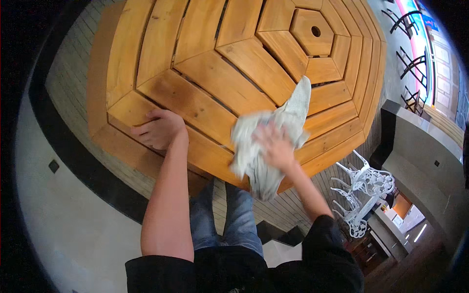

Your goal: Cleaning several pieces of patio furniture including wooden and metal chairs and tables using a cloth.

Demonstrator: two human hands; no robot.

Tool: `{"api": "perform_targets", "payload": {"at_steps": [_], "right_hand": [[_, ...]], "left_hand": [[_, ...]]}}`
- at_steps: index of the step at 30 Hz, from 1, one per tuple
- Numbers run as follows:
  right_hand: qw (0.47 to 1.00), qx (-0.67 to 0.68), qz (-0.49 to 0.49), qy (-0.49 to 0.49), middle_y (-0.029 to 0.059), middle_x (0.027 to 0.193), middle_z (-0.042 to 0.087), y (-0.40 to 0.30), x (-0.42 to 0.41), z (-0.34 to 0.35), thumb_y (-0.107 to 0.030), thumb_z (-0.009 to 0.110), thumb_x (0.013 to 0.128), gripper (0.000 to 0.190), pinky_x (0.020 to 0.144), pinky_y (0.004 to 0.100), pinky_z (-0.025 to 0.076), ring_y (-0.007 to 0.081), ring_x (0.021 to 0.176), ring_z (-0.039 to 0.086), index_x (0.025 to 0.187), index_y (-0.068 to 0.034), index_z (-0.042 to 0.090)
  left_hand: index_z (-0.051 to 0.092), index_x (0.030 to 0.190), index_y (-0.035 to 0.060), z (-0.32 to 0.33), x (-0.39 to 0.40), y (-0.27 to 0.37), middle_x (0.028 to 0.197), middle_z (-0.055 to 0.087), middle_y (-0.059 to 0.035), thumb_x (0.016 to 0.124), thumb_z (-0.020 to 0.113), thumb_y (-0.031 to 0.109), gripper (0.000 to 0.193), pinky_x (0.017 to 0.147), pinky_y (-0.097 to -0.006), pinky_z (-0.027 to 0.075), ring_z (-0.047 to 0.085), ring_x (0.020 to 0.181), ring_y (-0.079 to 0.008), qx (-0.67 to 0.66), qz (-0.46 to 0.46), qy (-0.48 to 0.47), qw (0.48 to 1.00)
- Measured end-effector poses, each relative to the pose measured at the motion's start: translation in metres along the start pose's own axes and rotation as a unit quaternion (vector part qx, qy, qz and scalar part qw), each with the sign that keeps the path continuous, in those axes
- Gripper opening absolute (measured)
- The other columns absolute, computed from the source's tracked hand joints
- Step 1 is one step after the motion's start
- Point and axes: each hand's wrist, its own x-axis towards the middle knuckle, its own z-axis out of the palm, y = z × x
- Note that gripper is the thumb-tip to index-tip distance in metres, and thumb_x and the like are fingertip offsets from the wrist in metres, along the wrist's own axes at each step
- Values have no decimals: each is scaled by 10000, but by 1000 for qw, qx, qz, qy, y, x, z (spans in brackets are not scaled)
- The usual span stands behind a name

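A slatted wooden table (205,84) with a round hole in its central panel spreads out before me. My right hand (274,146), blurred, lies flat on top of a crumpled pale grey-white cloth (256,172) near the table's near edge. Part of the cloth hangs over that edge, and one corner points towards the table's centre. My left hand (161,130) rests at the table's near left edge with its fingers curled; no object shows in it. Whether its fingers grip the edge board is hard to tell.
A wooden bench (124,154) runs along the table's left side. White ornate metal furniture (370,183) stands at the right on the plank floor, near a grey curved wall (421,146). Black chairs (414,64) stand at the upper right. A dark curved border (84,168) crosses the floor at left.
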Motion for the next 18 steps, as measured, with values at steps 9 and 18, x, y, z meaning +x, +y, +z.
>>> {"api": "perform_targets", "payload": {"at_steps": [9,18], "right_hand": [[849,-18,271,453,183,1414,469,128,241,-130,-323,484,932,501,1056,473,345,360,1330,406,1369,-78,482],[897,-125,126,405,72,1298,563,37,220,-88,-216,589,818,453,1008,468,326,309,1229,479,1270,-189,583]], "left_hand": [[222,1379,-53,8,-7,2,1183,449,-287,934,374,346,616,813,-510,493,511,1035,-405,2,21,28,999],[193,1395,-68,2,0,-3,1194,436,-294,917,414,351,673,791,-504,496,512,1020,-421,-4,36,49,998]]}}
